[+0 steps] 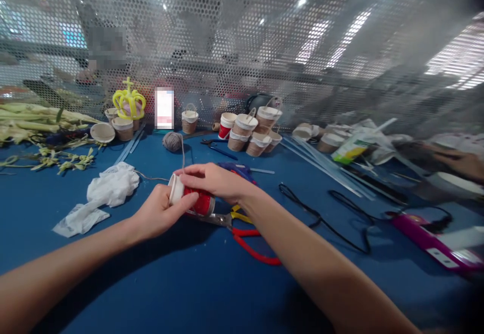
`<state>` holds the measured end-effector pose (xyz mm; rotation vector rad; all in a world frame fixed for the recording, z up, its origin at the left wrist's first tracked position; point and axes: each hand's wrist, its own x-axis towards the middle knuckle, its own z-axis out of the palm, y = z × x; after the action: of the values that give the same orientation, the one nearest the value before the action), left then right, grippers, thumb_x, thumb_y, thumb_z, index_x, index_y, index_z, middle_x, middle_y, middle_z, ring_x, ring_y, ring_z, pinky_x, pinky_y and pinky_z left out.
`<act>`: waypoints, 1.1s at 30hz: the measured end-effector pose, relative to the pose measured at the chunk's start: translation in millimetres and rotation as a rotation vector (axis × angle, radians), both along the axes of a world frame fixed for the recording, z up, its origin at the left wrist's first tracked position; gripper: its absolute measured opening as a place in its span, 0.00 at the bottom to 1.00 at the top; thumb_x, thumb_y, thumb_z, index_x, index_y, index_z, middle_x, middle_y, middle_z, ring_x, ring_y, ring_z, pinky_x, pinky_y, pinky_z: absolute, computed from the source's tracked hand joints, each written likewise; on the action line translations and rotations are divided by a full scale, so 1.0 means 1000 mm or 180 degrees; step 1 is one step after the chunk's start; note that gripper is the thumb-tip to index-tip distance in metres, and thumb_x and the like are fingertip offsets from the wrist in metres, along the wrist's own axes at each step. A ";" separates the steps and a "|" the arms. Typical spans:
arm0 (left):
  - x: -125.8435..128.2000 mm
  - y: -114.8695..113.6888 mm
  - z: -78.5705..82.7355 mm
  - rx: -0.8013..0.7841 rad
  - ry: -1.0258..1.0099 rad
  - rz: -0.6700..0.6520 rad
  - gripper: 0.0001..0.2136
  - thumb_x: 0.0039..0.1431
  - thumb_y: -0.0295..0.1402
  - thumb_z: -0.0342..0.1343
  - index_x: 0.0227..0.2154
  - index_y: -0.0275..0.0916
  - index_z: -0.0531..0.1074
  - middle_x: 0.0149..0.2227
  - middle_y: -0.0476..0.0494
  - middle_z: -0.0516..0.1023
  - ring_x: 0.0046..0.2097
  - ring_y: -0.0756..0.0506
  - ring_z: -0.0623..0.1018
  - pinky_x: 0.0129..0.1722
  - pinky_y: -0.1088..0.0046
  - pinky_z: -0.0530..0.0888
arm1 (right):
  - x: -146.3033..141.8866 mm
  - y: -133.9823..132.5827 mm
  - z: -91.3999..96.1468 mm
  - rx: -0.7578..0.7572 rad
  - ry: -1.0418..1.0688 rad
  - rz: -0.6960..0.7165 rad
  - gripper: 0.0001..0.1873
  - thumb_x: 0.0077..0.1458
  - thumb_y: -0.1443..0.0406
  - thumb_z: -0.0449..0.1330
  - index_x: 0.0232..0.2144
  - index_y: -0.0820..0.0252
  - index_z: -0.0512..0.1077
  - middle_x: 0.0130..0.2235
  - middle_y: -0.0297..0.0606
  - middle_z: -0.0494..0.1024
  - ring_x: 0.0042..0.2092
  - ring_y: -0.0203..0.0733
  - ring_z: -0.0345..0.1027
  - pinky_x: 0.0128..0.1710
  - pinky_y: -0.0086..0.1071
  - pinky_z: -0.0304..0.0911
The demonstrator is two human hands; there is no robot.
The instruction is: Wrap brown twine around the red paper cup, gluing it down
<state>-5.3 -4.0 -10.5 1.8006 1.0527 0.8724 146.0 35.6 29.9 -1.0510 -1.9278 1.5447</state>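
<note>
Over the middle of the tabletop (143,278), clear of its edges, I have both hands on the cup (204,203), red with a white rim, tipped on its side, mouth to the left. Left hand (156,210): mostly closed, fingers curled by the rim, thumb along the red side, gripping. Right hand (212,180): half curled over the cup from above, gripping the body. Yarn (183,153) drops from the grey ball (172,141) to the right fingers at the rim; can't tell if they pinch it. A thin string (152,177) runs from the white cloth (113,185), left of the hands, to near the rim.

Scissors (228,220) lie just below the cup, blades pointing under it, red and yellow handles by my right forearm. A blue tool (236,169) sits beyond that wrist.

Toward the far edge: yellow crown (128,106) and phone (164,108) on the left, pliers (208,143) and stacked brown pots (237,141) nearer the middle. Leaf stalks (41,120) fill the far left corner. Toward the right edge: purple power strip (434,243), black cable (321,216), and another person's hand (454,163), too blurred to read its grip.
</note>
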 end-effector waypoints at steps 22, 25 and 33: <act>0.003 0.005 0.014 -0.2011 -0.1687 0.0002 0.06 0.42 0.33 0.61 0.22 0.36 0.75 0.24 0.48 0.79 0.24 0.51 0.74 0.26 0.79 0.68 | 0.027 -0.009 0.033 0.1103 0.0724 -0.1241 0.07 0.46 0.64 0.60 0.24 0.64 0.71 0.22 0.30 0.71 0.22 0.27 0.59 0.23 0.24 0.56; 0.002 0.006 0.014 -0.2004 -0.1541 0.0030 0.07 0.42 0.34 0.61 0.22 0.35 0.75 0.23 0.47 0.78 0.23 0.51 0.73 0.24 0.79 0.67 | 0.026 -0.006 0.029 0.1076 0.0918 -0.1334 0.07 0.46 0.64 0.60 0.23 0.64 0.70 0.21 0.29 0.70 0.22 0.27 0.59 0.23 0.24 0.57; 0.002 0.007 0.016 -0.1966 -0.1351 0.0125 0.06 0.43 0.33 0.60 0.20 0.35 0.73 0.20 0.49 0.76 0.20 0.54 0.70 0.19 0.81 0.62 | 0.024 -0.008 0.030 0.1046 0.1079 -0.1343 0.07 0.46 0.65 0.60 0.21 0.63 0.68 0.20 0.29 0.68 0.22 0.27 0.58 0.23 0.24 0.56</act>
<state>-3.6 2.9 5.6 1.0296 0.9436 0.7930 170.4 27.9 59.8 -0.9092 -1.5372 1.0504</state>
